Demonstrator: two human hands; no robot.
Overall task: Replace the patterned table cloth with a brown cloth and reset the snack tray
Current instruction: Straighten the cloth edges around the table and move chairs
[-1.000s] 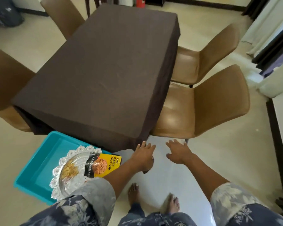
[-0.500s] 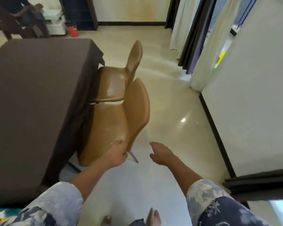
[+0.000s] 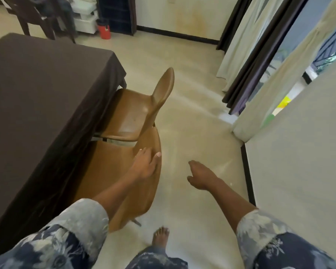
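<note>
Table [image 3: 105, 98] under brown cloth [image 3: 37, 90], fully draped; tan chairs [image 3: 132, 115] on floor [image 3: 192, 121] beside.

Two tan chairs [image 3: 136, 113] tucked at table; red container [image 3: 105, 31] far wall; cream curtains [image 3: 241, 45] right.

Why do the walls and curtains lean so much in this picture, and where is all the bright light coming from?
Head view: the wide-angle lens bends straight lines, so the curtains and white wall tilt near the edges. Daylight enters through the opening behind the curtains, overexposed there, leaving a soft sheen on the floor. The brown cloth stays dark and matte. Far corners look slightly smeared.
</note>
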